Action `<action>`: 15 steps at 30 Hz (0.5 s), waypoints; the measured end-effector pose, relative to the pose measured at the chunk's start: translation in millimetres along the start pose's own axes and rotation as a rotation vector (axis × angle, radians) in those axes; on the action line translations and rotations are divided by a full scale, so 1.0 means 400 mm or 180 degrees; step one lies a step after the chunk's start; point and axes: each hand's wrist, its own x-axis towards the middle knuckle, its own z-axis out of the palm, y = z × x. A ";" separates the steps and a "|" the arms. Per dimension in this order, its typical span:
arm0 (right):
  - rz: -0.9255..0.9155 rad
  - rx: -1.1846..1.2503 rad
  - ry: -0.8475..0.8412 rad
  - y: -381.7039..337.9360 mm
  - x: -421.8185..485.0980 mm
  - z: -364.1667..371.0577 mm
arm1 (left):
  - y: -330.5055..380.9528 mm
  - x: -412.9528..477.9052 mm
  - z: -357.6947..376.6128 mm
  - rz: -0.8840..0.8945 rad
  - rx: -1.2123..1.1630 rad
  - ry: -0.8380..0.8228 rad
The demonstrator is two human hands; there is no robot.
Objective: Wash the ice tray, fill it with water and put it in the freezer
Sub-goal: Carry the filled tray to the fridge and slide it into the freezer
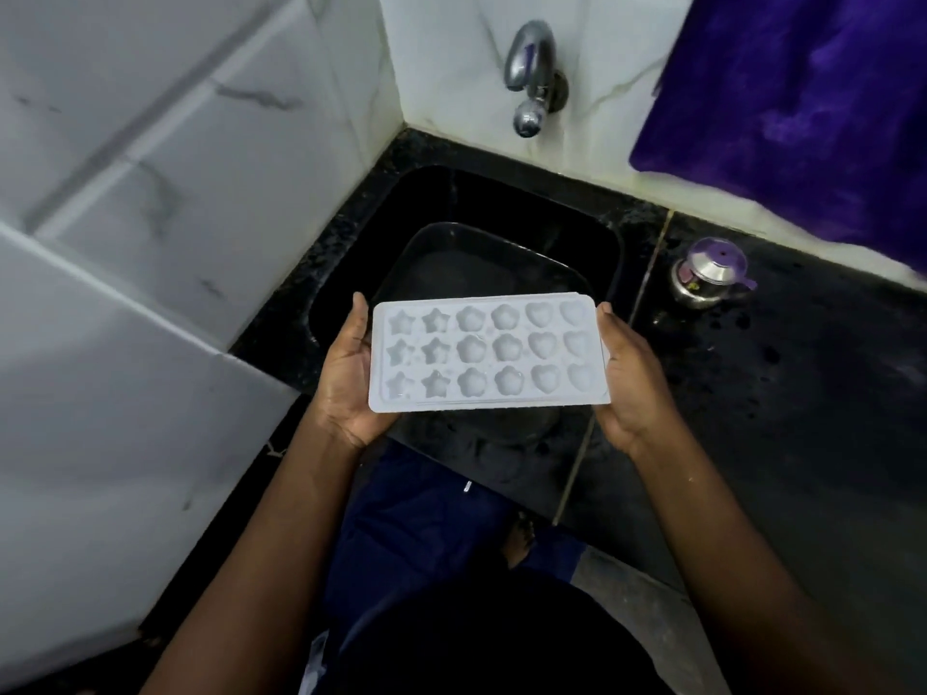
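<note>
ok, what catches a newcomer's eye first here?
The white ice tray, with star, flower and heart moulds, is held by its short ends between the left hand and right hand above the black sink. Behind, a chrome tap on the marble wall; a purple cloth upper right.

Ice tray [486, 353]: white plastic, rectangular, centre of the frame. Eighteen cavities, three rows of six: stars in the two left columns, flowers in the middle two, hearts in the right two. Cavity side up, roughly level, long axis left to right. Held off any surface, the left hand [346, 373] and right hand [627, 378] gripping its short ends.
</note>
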 end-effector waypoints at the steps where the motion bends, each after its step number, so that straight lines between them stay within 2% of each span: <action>1: 0.0006 -0.0078 -0.0093 0.002 -0.005 0.020 | 0.004 -0.022 -0.019 0.0048 -0.0007 0.0046; 15: 0.0312 -0.0803 -0.1020 0.161 -0.122 0.353 | -0.014 -0.410 -0.285 0.0892 -0.0771 0.0645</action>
